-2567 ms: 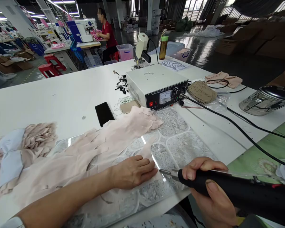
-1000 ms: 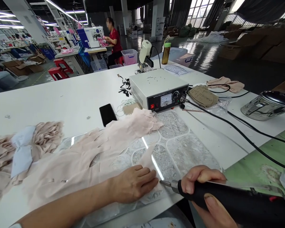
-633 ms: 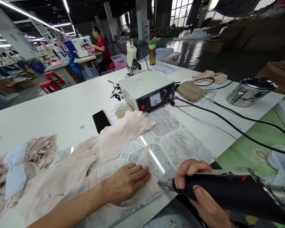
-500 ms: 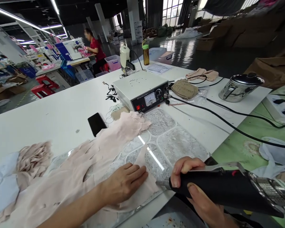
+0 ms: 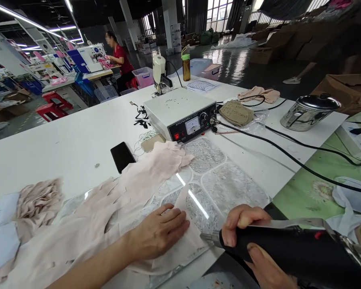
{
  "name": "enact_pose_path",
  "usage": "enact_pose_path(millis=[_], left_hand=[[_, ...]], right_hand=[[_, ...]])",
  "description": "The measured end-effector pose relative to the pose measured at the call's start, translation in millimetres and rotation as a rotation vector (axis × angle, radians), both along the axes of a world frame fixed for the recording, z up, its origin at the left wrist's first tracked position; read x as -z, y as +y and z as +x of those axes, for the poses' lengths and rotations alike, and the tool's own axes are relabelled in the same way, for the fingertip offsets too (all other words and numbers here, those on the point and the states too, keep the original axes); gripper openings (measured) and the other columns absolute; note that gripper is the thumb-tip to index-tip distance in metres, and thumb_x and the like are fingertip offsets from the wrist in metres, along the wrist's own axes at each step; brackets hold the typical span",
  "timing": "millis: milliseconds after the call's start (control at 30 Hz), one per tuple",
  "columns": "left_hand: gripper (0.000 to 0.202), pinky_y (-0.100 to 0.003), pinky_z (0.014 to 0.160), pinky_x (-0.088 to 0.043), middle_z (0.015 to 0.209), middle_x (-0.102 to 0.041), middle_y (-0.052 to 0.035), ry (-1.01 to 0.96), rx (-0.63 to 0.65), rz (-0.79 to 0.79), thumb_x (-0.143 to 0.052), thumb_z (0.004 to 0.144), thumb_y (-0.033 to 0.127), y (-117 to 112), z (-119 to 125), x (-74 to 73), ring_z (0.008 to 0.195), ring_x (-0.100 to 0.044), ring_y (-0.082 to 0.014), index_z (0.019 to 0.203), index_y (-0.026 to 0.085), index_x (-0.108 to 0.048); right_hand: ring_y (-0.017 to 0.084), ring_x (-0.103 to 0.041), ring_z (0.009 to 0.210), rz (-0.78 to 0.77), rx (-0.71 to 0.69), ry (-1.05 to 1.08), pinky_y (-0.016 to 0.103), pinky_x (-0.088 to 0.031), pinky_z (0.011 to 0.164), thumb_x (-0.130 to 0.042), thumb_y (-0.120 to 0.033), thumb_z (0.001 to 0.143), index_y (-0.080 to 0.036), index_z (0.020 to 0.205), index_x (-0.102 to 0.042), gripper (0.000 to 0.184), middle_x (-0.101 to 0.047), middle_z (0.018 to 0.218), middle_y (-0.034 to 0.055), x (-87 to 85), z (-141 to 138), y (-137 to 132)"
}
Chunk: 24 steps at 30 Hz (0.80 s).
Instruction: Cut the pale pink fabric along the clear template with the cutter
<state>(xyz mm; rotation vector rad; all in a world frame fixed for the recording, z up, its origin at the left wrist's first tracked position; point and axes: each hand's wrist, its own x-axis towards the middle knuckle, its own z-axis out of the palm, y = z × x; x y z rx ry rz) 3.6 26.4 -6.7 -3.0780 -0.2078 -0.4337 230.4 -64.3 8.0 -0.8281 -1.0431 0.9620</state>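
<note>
My left hand (image 5: 159,233) lies flat on a pale pink fabric piece (image 5: 190,241), fingers stretched out and slightly bent. The fabric rests on a clear-topped, marble-patterned sheet (image 5: 228,182). My right hand (image 5: 243,224) is wrapped round a black hand-held ultrasonic tool (image 5: 289,247). Its metal tip (image 5: 209,237) points left, at the right edge of the fabric; whether it touches cannot be told. More overlapping pale pink pieces (image 5: 150,168) spread leftward from the sheet. A bundle of gathered beige fabric (image 5: 40,198) tied with white cloth lies at the far left.
A control box (image 5: 176,110) with a dial stands mid-table, its black cable (image 5: 267,140) running right. Around it are a phone (image 5: 122,156), brown card templates (image 5: 237,113), a metal mug (image 5: 309,112) and a bottle (image 5: 185,67). Behind, a person in red (image 5: 122,56) sits at a sewing machine.
The tool and my right hand have shifted slightly right and down in view. My left hand stays on the fabric. A walking person's leg now shows at the far right. The view has tilted a little.
</note>
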Motion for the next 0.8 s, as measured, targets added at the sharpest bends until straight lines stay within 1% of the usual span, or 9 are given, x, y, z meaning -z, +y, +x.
enact_pose_path(millis=[100,200,267,333,433,600,667,800], left_hand=[[0.025,-0.041,0.093,-0.045,0.112,-0.065,-0.0157,-0.009,0.004,-0.004,-0.041,0.097,0.01,0.3,-1.3,2.2,0.105,-0.057,-0.0234,0.115,0.006,-0.059],[0.024,-0.04,0.091,-0.045,0.111,-0.065,-0.0156,-0.001,-0.001,-0.007,-0.041,0.097,0.01,-0.1,-1.7,3.4,0.103,-0.057,-0.0226,0.113,0.006,-0.059],[0.024,-0.039,0.09,-0.045,0.11,-0.065,-0.0157,0.002,-0.004,-0.002,-0.04,0.098,0.01,-0.5,-1.3,3.2,0.102,-0.058,-0.022,0.113,0.007,-0.059],[0.025,-0.039,0.089,-0.045,0.109,-0.065,-0.0157,-0.007,-0.001,0.011,-0.039,0.098,0.01,-0.7,-0.8,2.4,0.101,-0.057,-0.0215,0.112,0.006,-0.059],[0.027,-0.038,0.089,-0.044,0.109,-0.065,-0.015,-0.016,-0.002,0.024,-0.036,0.099,0.01,-0.9,-0.3,1.1,0.098,-0.057,-0.0207,0.11,0.007,-0.059],[0.025,-0.039,0.089,-0.042,0.108,-0.064,-0.0146,0.007,-0.004,-0.001,-0.038,0.098,0.012,-1.6,-1.4,2.5,0.097,-0.056,-0.0215,0.111,0.006,-0.059],[0.025,-0.039,0.089,-0.042,0.109,-0.063,-0.0151,0.026,-0.008,-0.006,-0.039,0.098,0.012,-1.8,-2.0,3.4,0.098,-0.056,-0.0218,0.113,0.006,-0.058],[0.025,-0.039,0.088,-0.043,0.11,-0.062,-0.0162,0.031,-0.007,0.009,-0.041,0.097,0.012,-1.6,-2.6,3.4,0.099,-0.056,-0.022,0.115,0.006,-0.057]], right_hand=[[0.014,-0.055,0.061,-0.009,-0.012,-0.005,0.031,-0.05,0.054,-0.055,-0.037,0.088,-0.026,0.09,-0.053,0.012,-0.052,0.081,0.0015,-1.7,0.9,-1.3],[0.016,-0.056,0.063,-0.042,-0.044,-0.024,0.032,-0.05,0.055,-0.054,-0.035,0.089,-0.027,0.091,-0.054,0.008,-0.052,0.079,0.002,-6.4,1.2,-2.2],[0.017,-0.056,0.064,-0.046,-0.021,-0.034,0.033,-0.05,0.055,-0.055,-0.034,0.089,-0.027,0.091,-0.054,0.007,-0.052,0.077,0.0026,-10.6,-0.5,-1.2],[0.018,-0.056,0.063,-0.037,0.033,-0.032,0.035,-0.05,0.055,-0.055,-0.034,0.088,-0.027,0.09,-0.054,0.007,-0.052,0.077,0.0028,-13.1,-3.8,1.8],[0.016,-0.054,0.06,0.001,0.069,-0.025,0.034,-0.05,0.055,-0.056,-0.036,0.088,-0.027,0.089,-0.054,0.009,-0.052,0.077,0.002,-10.1,-8.4,8.7],[0.016,-0.054,0.067,0.032,0.029,-0.045,0.033,-0.05,0.06,-0.055,-0.035,0.089,-0.025,0.092,-0.051,0.011,-0.05,0.079,0.0017,2.3,-9.6,17.0],[0.016,-0.054,0.068,0.027,0.02,-0.043,0.033,-0.05,0.061,-0.054,-0.034,0.089,-0.025,0.092,-0.051,0.01,-0.05,0.08,0.0015,2.9,-10.3,18.7],[0.014,-0.053,0.062,0.021,0.03,-0.033,0.032,-0.05,0.059,-0.055,-0.034,0.088,-0.025,0.089,-0.052,0.01,-0.049,0.078,0.0004,-1.3,-14.3,22.4]])
